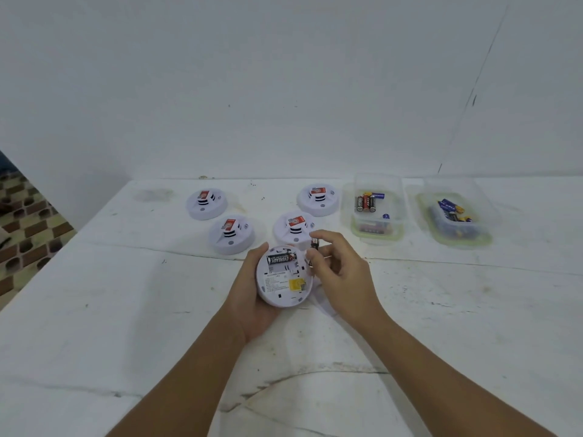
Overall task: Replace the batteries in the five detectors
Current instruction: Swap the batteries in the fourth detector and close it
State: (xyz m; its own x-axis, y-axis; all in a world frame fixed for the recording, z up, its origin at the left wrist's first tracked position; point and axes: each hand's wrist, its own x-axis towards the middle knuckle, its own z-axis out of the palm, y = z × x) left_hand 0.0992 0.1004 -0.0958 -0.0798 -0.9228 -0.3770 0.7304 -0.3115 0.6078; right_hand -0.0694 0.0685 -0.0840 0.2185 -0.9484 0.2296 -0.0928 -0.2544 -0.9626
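So the left hand (252, 298) is cupped under a white detector (284, 275), flipped back-side up and tilted toward the person, with fingers curled round its rim at about 9 o'clock and the thumb tip up near 11. The battery bay is open along the top of the back, and one black battery (281, 258) is sitting in it, lying sideways. There's a yellow sticker (296, 284) lower down on the back. The right hand (337, 269) is just at 3 o'clock of the detector, its grip narrow, thumb and forefinger pinching a loose battery (314, 247) that stands roughly upright right beside the rim. Can't really tell if that one touches the casing. Behind the hands, at 12 o'clock on the white counter (126, 310), four more detectors sit face up: one close at 12 (295, 230), one at 11 (231, 234), one further off at 11 (206, 203) and one at 1 (319, 199). Each carries a small red label on top. Out at 2 o'clock are two clear plastic tubs, the nearer tub (375, 209) holding mostly red-and-black batteries, the farther tub (454, 212) holding blue ones. A white wall (284, 74) runs along the back of the counter.
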